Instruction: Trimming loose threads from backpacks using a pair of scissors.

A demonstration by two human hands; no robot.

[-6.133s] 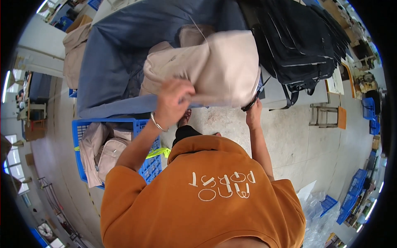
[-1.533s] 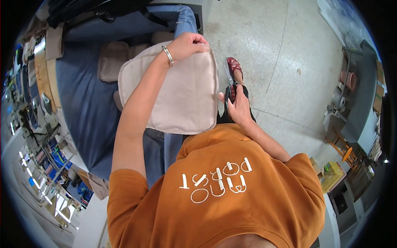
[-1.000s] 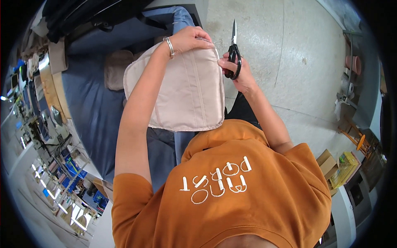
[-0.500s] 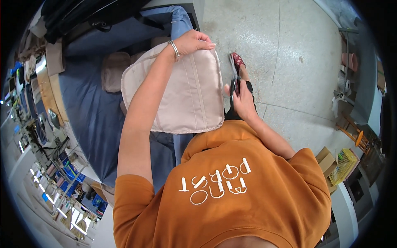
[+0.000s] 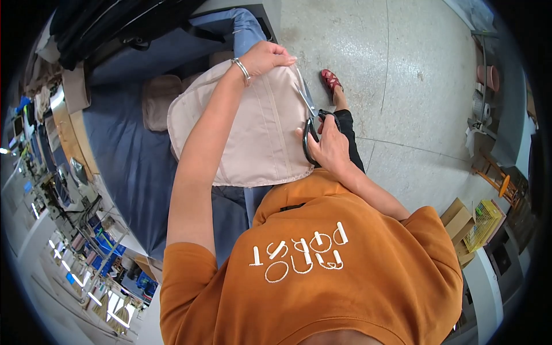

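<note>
A pale beige fabric panel [image 5: 247,132] with rounded corners and stitched seams lies across the edge of the blue-covered surface and reaches toward my waist. My left hand [image 5: 267,58] pinches its far right corner, fingers closed. In my right hand [image 5: 329,144] is a pair of black-handled scissors [image 5: 309,99]. Their blades are spread at the panel's right edge, pointing up toward the pinched corner. Whether the blades are cutting the cloth or only touch it, I cannot tell.
Blue sheeting [image 5: 123,138] covers the surface on the left, with another beige piece [image 5: 162,102] on it. Black bags [image 5: 121,26] are piled at the far left. A pink bucket [image 5: 488,77], a wooden stool [image 5: 500,184] and a yellow crate [image 5: 482,225] stand to the right on the grey floor [image 5: 414,115].
My right hand has brought the scissors left, from beside the panel onto its right edge, and the blades have opened. The left hand keeps its pinch on the corner.
</note>
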